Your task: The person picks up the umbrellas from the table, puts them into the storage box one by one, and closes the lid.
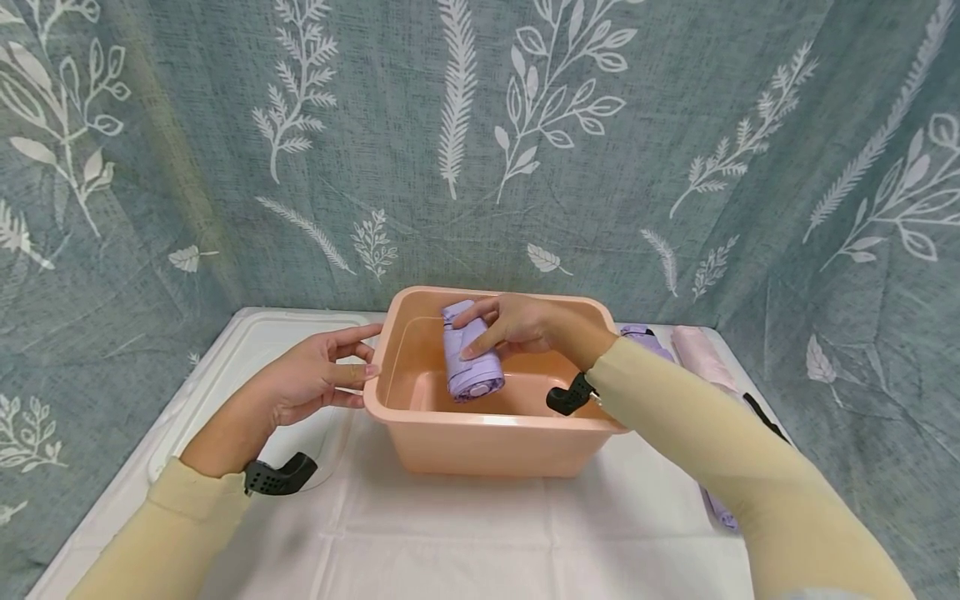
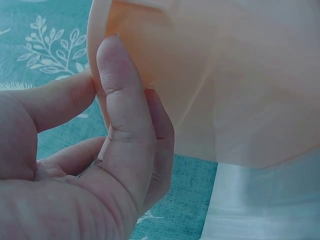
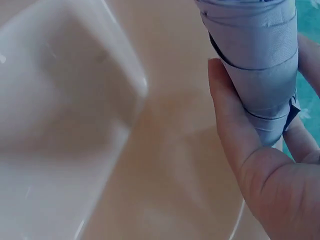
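A peach plastic tub (image 1: 495, 446) stands on the white-covered table. At its left end my left hand (image 1: 318, 371) holds the rim, and the left wrist view shows the thumb and fingers (image 2: 127, 110) against the tub wall. Over the tub's inside, my right hand (image 1: 517, 325) grips a rolled purple folding umbrella (image 1: 468, 354) between thumb and fingers. The umbrella is tilted, its near end lower in the tub. In the right wrist view the wrapped umbrella (image 3: 260, 65) has a dark strap around it. Whether it touches the tub's floor I cannot tell.
Left of the tub lies a flat whitish lid (image 1: 281, 333). On the right are a pink roll (image 1: 701, 354), another purple roll (image 1: 645, 337) and a purple end (image 1: 722, 510) partly hidden by my right sleeve. A patterned green curtain (image 1: 405, 167) hangs behind and at both sides.
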Motion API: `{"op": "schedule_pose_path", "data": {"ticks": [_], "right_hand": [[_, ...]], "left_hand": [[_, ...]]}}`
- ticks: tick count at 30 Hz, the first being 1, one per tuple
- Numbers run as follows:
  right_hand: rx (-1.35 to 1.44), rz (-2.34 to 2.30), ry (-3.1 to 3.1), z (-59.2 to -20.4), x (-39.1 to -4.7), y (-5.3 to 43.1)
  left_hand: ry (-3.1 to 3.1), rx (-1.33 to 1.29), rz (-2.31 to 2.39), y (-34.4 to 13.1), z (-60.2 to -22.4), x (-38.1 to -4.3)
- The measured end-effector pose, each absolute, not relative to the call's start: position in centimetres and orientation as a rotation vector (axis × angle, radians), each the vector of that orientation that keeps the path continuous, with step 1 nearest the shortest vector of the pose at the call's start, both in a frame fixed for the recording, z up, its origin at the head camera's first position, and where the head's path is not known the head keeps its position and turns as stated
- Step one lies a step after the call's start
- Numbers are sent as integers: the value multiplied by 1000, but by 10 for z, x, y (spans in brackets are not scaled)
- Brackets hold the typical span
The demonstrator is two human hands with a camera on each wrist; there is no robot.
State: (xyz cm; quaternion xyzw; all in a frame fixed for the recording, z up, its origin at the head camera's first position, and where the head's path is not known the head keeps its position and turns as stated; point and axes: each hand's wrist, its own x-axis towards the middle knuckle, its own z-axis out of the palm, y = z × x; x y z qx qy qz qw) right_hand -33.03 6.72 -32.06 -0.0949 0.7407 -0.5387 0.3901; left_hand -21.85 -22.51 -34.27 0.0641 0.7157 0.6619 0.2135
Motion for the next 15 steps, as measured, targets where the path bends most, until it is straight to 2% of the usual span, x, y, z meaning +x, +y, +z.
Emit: {"op": "schedule_pose_path", "data": {"ticks": [15], "right_hand": [[-272,-1159,1764,-351,-332,34]], "left_hand": [[1980,175,1852,-226,-345,-219]]}}
